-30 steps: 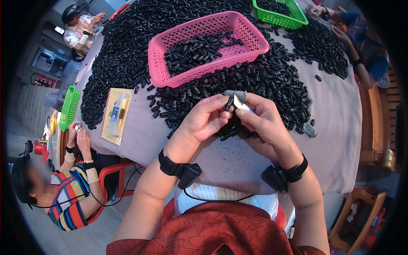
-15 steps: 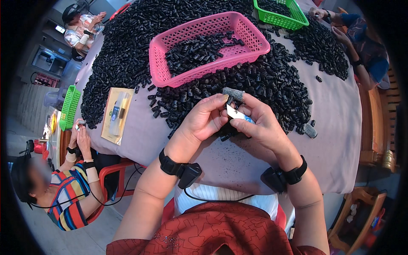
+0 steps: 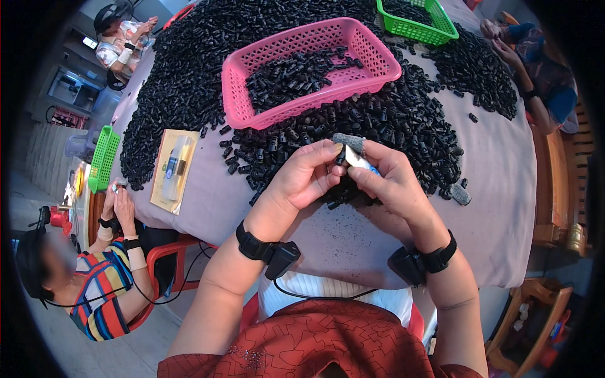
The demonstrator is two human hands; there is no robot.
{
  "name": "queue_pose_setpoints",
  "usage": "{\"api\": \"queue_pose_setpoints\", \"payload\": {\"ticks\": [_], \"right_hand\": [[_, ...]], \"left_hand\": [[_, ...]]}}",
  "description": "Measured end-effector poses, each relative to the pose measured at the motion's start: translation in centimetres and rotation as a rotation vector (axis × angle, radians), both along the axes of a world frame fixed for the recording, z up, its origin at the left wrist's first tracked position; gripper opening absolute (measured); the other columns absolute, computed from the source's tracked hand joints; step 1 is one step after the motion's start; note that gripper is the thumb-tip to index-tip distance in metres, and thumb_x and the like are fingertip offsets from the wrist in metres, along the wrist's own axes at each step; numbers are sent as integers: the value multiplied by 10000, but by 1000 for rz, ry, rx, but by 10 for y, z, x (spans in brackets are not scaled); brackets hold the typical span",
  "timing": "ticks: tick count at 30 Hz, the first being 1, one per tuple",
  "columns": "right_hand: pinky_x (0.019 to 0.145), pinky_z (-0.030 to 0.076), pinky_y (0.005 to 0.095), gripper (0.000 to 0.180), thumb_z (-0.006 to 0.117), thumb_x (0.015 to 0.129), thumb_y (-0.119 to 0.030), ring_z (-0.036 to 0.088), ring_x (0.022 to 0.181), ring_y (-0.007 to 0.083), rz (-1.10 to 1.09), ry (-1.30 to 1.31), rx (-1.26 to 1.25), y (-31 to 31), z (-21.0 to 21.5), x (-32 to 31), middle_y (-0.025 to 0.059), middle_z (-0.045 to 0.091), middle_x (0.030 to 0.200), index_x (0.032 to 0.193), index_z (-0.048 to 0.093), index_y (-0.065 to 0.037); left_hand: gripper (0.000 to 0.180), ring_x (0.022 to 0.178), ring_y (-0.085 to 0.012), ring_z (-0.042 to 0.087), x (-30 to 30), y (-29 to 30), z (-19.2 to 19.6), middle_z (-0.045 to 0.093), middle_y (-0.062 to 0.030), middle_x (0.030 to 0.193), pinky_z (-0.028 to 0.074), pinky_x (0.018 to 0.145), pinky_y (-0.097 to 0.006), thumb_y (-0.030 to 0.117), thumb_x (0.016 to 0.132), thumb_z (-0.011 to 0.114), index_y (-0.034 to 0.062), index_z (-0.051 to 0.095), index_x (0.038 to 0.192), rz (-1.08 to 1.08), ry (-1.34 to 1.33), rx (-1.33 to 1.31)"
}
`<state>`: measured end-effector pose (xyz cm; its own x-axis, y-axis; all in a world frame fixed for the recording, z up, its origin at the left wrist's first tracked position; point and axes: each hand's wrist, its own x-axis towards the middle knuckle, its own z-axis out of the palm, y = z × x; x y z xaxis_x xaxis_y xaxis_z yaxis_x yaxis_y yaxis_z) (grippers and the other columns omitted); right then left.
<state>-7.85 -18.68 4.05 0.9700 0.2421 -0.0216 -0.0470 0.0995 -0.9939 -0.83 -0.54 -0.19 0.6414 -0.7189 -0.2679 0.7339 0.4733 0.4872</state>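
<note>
My left hand (image 3: pixel 304 177) pinches a small black plastic cylinder (image 3: pixel 341 156) between thumb and fingers, just above the near edge of the pile. Close against it, my right hand (image 3: pixel 394 179) grips a small flat white tool (image 3: pixel 357 159) with a blue part by the thumb. The tool's tip meets or nearly meets the cylinder; I cannot tell which. A grey fabric-like sleeve (image 3: pixel 348 142) covers the end of my right index finger. Beneath both hands spreads a large pile of similar black cylinders (image 3: pixel 296 135), several with holes in their sides.
A pink basket (image 3: pixel 315 107) with black pieces stands on the pile. A green basket (image 3: pixel 419 28) sits behind, another (image 3: pixel 104 160) at the left. A yellow booklet (image 3: pixel 165 192) with a clear case lies left. Another grey piece (image 3: pixel 460 194) lies right. Other people sit around the table.
The right hand and its white tool have shifted slightly right, and the tool's angle has turned steeper. More of the black cylinder shows now. The left hand has stayed almost in place.
</note>
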Motion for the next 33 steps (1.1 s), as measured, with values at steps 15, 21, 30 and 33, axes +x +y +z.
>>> {"api": "queue_pose_setpoints", "payload": {"ticks": [15, 21, 30, 33], "right_hand": [[470, 309, 162, 160, 602, 897, -107, 420, 543, -1, -309, 26, 190, 1, -12, 5, -54, 521, 683, 1023, 576, -12], [477, 317, 156, 128, 598, 896, -110, 434, 548, -2, -314, 16, 182, 0, -13, 6, -48, 533, 689, 987, 573, -23], [481, 328, 156, 116, 597, 897, -110, 434, 558, -3, -328, 5, 174, -2, -13, 3, -50, 541, 706, 977, 576, -28], [485, 329, 157, 115, 598, 895, -109, 437, 561, 0, -327, 21, 154, -1, -10, 4, -49, 542, 710, 978, 580, -31]], "left_hand": [[296, 872, -185, 671, 48, 31, 74, 631, -87, 1089, 550, 669, -242, 77, 891, 596, -1, 578, 1176, 514, -736, 458], [102, 670, -42, 547, 8, 13, 40, 650, 10, 843, 440, 617, -175, 77, 866, 635, 29, 665, 951, 157, -1018, 868], [216, 675, -160, 570, -3, -8, 39, 546, -73, 806, 448, 608, -273, 29, 751, 683, 16, 636, 961, -2, -1689, 1122], [216, 678, -155, 585, 2, -6, 37, 567, -66, 798, 447, 598, -266, 42, 771, 680, 15, 634, 980, -11, -1608, 1119]]}}
